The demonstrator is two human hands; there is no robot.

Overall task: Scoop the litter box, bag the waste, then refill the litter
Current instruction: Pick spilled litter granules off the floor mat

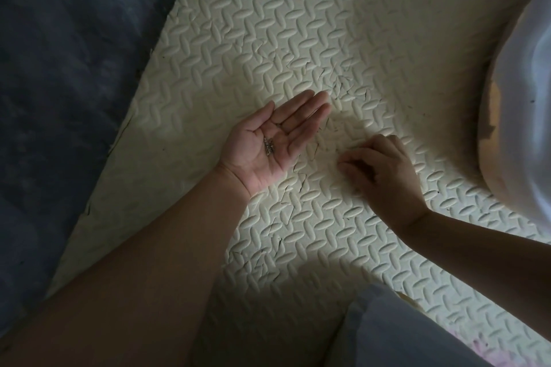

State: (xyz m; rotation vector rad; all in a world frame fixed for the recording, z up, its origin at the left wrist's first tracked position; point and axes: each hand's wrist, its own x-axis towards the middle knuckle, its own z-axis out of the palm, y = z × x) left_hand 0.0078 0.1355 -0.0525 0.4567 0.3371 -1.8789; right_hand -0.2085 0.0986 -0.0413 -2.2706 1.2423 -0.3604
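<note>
Litter granules (269,146), a small dark cluster of them, lie in the cupped palm of the left hand (253,158), which is held palm up just above the cream foam mat (328,24); in this 1 head view no scoop or bag shows, and the pale rounded shape (524,92) at the right edge may be the box or a bag, I cannot tell which. The step looks like gathering stray grains off the mat, a tidy-up around the main job. The likeliest slip is the left palm tipping as the person reaches, which would roll the loose grains off between the fingers and back into the mat's embossed grooves and torn patches, where they are hard to find in this dim light. Grains near the dark blue fabric (59,98) on the left could also get brushed under its edge. As to grip, the left hand is spread nearly flat, fingers together and only slightly cupped, carrying the grains without closing on them. The right hand (384,176) is knuckles up with its fingers curled tight, tips down on the mat; whether they pinch a grain cannot be told.
</note>
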